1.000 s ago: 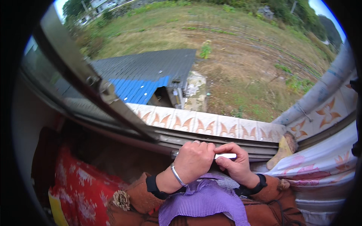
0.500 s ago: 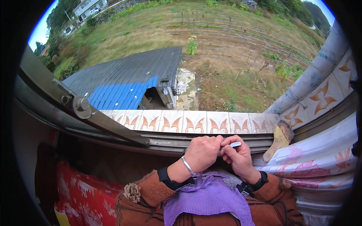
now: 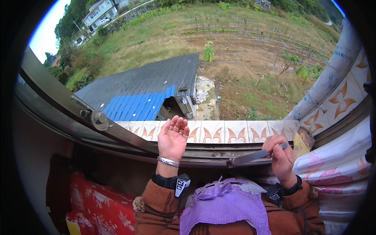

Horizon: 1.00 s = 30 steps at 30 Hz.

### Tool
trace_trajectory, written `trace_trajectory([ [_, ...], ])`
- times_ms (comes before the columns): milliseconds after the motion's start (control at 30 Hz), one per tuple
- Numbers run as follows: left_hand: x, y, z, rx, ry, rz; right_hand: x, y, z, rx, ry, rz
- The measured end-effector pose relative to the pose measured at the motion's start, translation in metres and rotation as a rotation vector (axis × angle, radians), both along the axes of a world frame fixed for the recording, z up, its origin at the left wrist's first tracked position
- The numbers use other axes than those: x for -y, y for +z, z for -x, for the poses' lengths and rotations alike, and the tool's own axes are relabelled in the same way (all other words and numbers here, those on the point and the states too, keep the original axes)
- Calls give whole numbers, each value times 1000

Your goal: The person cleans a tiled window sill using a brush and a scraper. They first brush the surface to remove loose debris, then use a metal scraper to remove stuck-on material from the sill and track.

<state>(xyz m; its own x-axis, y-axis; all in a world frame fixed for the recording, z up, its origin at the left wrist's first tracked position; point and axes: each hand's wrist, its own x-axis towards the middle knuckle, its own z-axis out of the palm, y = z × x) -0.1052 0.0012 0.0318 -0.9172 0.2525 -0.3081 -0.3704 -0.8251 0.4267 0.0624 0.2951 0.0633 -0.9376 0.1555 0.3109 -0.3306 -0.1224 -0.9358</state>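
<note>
A flat, narrow, grey, metal-looking strip [image 3: 252, 157] sits in the right hand [image 3: 280, 157], pointing left, its darker tip at the metal window track [image 3: 209, 154].

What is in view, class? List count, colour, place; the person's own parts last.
Flat tool: one, grey, right of centre
Window track: one, grey, below tiles
Brush: one, yellow handle, track's right end
Tiles: one row, white/orange, sill
Window frame: one, metallic, left
Shed: one, grey/blue roof, outside
House: one, pale, upper left
Field: one, green/brown, outside
Pole: one, pale, right
Curtain: one, white/pink, right
Floral cloth: one, red, lower left
Apron: one, purple, lower centre
Bracelet: one, silver, left wrist
Wristbands: two, black, both wrists
Sleeves: two, brown, forearms
Left hand: one, palm up, near centre
Right hand: one, gripping tool, right
</note>
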Motion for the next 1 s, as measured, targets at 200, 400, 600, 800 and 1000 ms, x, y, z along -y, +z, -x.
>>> trace_trajectory([
  [200, -28, 23, 16, -46, 108, 155, 64, 48, 24, -324, 90, -758],
  [400, -23, 32, -1, -207, 165, 378, 38, 56, 17, -188, 37, -749],
  [600, -1, -4, -66, -876, 77, 1407, -33, 33, -9, 226, -195, -239],
  [800, 1, -36, -89, -1362, 38, 1772, -55, -21, -18, 394, -350, -55],
  [1000, -18, -53, -96, -1465, -54, 1784, -66, -53, -23, 438, -389, -23],
])
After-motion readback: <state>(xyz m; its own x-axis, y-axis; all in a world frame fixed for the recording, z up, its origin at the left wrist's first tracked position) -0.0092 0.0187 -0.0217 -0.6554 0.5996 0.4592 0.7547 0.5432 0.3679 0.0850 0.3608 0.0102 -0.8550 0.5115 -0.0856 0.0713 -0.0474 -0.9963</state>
